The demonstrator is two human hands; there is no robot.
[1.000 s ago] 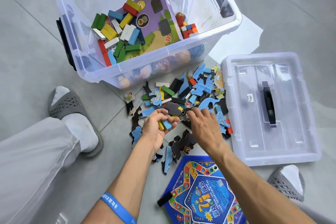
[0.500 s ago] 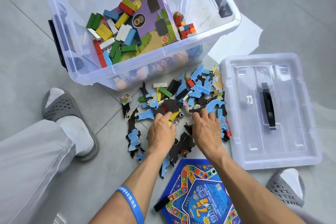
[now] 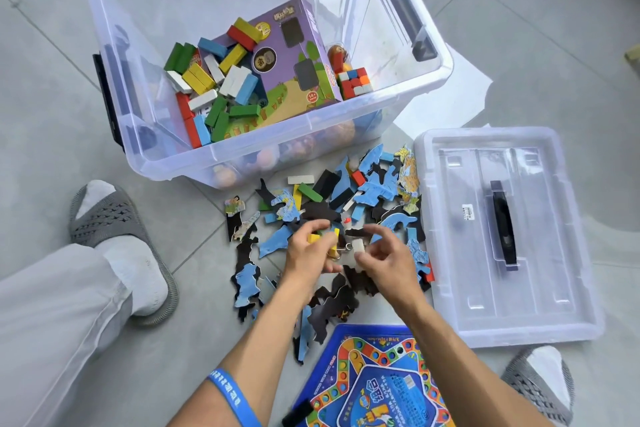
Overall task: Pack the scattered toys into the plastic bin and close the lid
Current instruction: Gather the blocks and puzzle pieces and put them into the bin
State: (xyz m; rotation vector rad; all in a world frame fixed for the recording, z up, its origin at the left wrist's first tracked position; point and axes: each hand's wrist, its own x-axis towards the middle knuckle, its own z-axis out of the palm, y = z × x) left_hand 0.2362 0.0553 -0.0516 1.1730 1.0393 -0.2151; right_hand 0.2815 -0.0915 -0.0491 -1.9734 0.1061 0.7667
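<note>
While over puzzle pieces (image 3: 375, 189), hands full

A grey tiled floor (image 3: 52, 121) fills the view. At 9 o'clock, a grey slipper (image 3: 114, 236) over a white sock, with a light grey trouser leg (image 3: 52, 322) below it. At 5 o'clock, a second grey slipper (image 3: 540, 381). A blue wristband (image 3: 232, 395) sits at 6 o'clock.

Left hand (image 3: 306, 255) gripping yellow blocks (image 3: 320, 239), right hand (image 3: 386, 258) pinching white block (image 3: 358, 246), open bin (image 3: 346, 128)
</note>
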